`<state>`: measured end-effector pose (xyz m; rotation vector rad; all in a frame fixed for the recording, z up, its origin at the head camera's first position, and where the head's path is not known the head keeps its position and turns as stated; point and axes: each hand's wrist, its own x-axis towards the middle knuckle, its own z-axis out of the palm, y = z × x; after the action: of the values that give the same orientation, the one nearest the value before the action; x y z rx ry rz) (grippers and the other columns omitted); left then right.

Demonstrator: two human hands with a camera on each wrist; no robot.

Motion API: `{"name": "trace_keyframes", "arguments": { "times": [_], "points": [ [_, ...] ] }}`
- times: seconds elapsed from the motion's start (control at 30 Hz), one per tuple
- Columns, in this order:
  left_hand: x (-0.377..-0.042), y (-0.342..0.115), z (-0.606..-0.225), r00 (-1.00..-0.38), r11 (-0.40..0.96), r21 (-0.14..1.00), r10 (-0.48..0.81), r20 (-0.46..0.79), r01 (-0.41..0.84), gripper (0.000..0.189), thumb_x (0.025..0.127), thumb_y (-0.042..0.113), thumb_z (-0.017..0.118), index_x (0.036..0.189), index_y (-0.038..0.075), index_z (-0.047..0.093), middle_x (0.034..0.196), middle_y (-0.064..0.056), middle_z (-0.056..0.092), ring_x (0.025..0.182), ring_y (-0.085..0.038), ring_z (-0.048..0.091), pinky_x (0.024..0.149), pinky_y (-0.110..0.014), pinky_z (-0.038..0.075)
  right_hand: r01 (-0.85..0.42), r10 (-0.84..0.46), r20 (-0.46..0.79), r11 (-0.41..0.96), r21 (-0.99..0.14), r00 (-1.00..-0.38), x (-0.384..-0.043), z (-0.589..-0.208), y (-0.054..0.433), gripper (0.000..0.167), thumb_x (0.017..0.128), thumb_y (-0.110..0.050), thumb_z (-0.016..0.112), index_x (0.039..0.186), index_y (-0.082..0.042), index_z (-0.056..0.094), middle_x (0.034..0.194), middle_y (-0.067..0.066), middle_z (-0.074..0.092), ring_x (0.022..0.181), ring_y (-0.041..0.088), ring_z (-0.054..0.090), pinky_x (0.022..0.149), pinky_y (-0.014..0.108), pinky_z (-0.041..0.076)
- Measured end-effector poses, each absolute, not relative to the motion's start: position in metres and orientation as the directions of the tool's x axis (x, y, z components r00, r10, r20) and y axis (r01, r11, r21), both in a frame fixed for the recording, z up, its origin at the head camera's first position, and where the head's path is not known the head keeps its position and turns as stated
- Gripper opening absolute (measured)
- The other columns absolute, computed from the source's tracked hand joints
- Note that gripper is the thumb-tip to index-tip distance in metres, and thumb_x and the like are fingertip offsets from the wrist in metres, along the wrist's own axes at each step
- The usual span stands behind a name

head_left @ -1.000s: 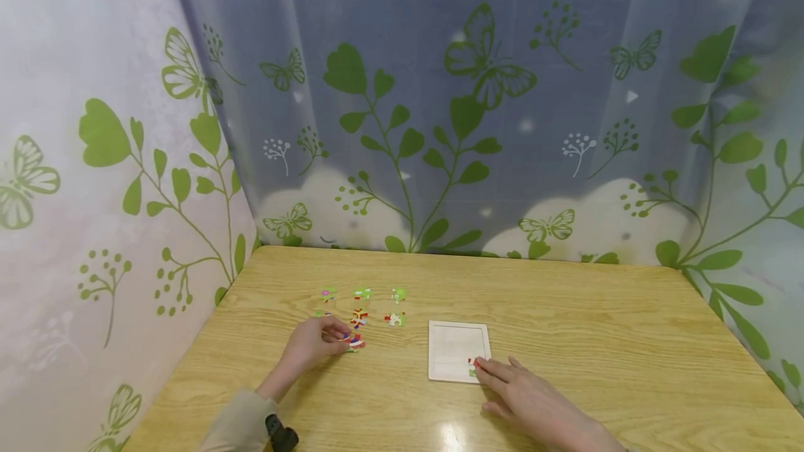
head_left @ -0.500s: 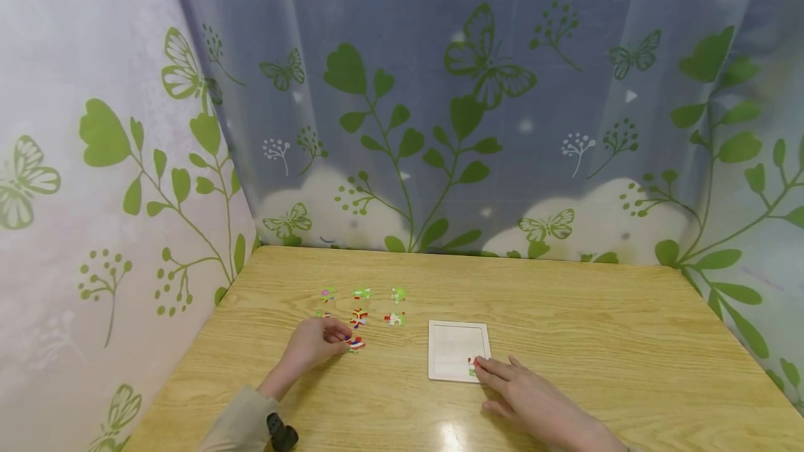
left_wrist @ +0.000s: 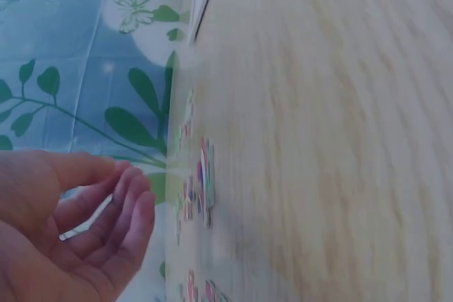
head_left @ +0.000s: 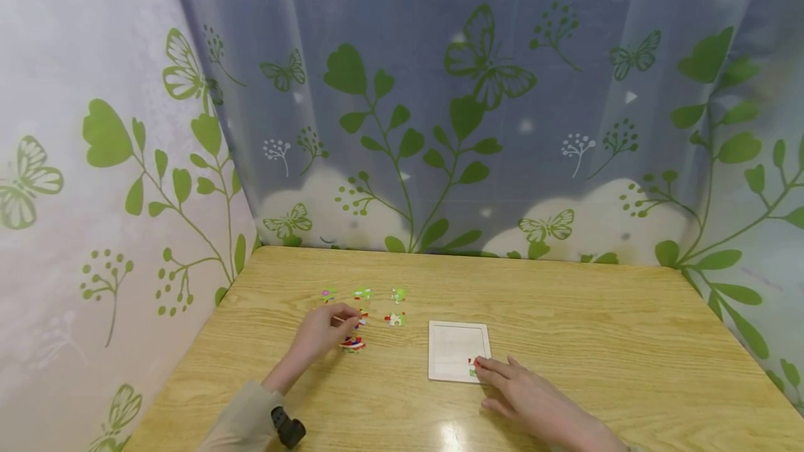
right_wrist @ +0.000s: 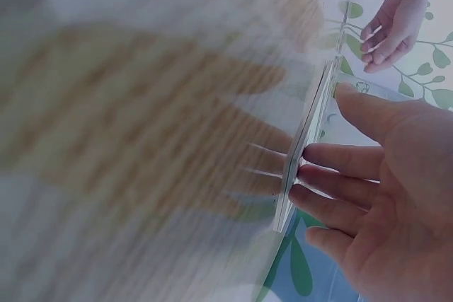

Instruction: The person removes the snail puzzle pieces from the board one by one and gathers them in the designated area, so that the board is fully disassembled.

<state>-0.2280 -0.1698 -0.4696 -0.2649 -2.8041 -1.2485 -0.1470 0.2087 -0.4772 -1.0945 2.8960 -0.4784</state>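
My left hand hovers over the jigsaw pieces, its fingers loosely bent, with nothing visible in its grasp. In the left wrist view the thumb tip meets the bent fingertips. Just below it lies a red, white and blue jigsaw piece; another red and blue piece is partly covered by the fingers. My right hand has its straight fingertips at the lower right of a pale square puzzle tray. They touch a red, white and green jigsaw piece in that corner, hiding part of it.
Behind my left hand lie a pink-and-green piece, a green-and-white piece and a green piece. A red and white piece sits between hand and tray. The wooden table meets a patterned curtain at its back.
My left hand has left the striped piece and moved slightly away from me and to the right, over the row behind. That piece now shows more fully. The right hand keeps its place.
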Motion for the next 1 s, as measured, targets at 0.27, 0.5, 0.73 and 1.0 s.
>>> {"name": "trace_keyframes", "arguments": {
  "times": [0.27, 0.5, 0.73, 1.0],
  "points": [
    [-0.231, -0.156, -0.467, -0.962, 0.562, 0.783, 0.204, 0.18, 0.265, 0.016, 0.099, 0.019, 0.067, 0.109, 0.01, 0.077, 0.099, -0.002, 0.075, 0.086, -0.022, 0.07, 0.065, -0.026, 0.056, -0.608, -0.622, 0.079, 0.718, -0.338, -0.779, -0.146, -0.478, 0.21, 0.053, 0.101, -0.035, 0.062, 0.141, 0.0, 0.057, 0.148, 0.017, 0.052, 0.119, 0.06, 0.054, 0.095, 0.065, 0.048],
    [-0.233, -0.14, -0.465, -0.944, 0.518, 0.794, 0.249, 0.218, 0.32, 0.016, 0.1, 0.016, 0.066, 0.109, 0.008, 0.076, 0.098, -0.006, 0.075, 0.086, -0.031, 0.072, 0.065, -0.023, 0.056, -0.648, -0.641, 0.132, 0.704, -0.29, -0.756, -0.148, -0.481, 0.212, 0.052, 0.1, -0.032, 0.065, 0.141, -0.001, 0.057, 0.145, 0.017, 0.055, 0.121, 0.051, 0.058, 0.097, 0.064, 0.047],
    [-0.237, -0.122, -0.464, -0.93, 0.491, 0.8, 0.298, 0.216, 0.343, 0.015, 0.1, 0.017, 0.065, 0.107, 0.01, 0.077, 0.097, -0.011, 0.075, 0.086, -0.03, 0.073, 0.066, -0.024, 0.057, -0.662, -0.631, 0.203, 0.723, -0.196, -0.749, -0.146, -0.48, 0.219, 0.05, 0.098, -0.032, 0.068, 0.137, -0.001, 0.061, 0.14, 0.017, 0.058, 0.12, 0.046, 0.059, 0.1, 0.062, 0.046],
    [-0.239, -0.096, -0.468, -0.897, 0.442, 0.809, 0.386, 0.217, 0.386, 0.019, 0.102, 0.015, 0.062, 0.11, 0.004, 0.075, 0.103, -0.01, 0.076, 0.089, -0.03, 0.073, 0.069, -0.022, 0.057, -0.656, -0.633, 0.173, 0.734, -0.174, -0.755, -0.145, -0.481, 0.228, 0.053, 0.099, -0.034, 0.066, 0.139, 0.0, 0.059, 0.142, 0.017, 0.058, 0.124, 0.042, 0.058, 0.102, 0.061, 0.045]
  ]
}}
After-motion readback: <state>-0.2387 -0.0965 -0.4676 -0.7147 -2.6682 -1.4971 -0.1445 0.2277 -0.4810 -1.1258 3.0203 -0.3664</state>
